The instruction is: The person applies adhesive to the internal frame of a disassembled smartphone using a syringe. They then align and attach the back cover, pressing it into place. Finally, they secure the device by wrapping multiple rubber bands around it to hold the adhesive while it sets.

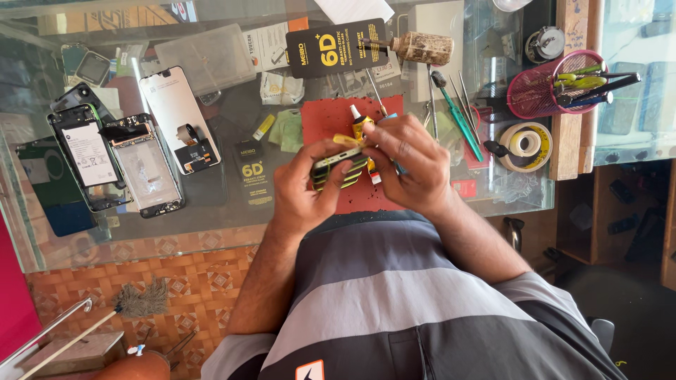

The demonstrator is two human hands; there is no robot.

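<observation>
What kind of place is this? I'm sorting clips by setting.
Likely a phone repair bench: opened phones lie on a glass table, a pink mesh tool cup stands nearby, and both hands work on a phone frame.

The glass table [211,218] has a bare strip along its near edge, where a hand could slide. Further back it is crowded. Opened phones [113,158] lie close together on the left. On the right, loose tools [458,112], a tape roll [524,144] and a pink mesh cup [546,84] block the way. Little packets [282,88] fill the middle.
</observation>
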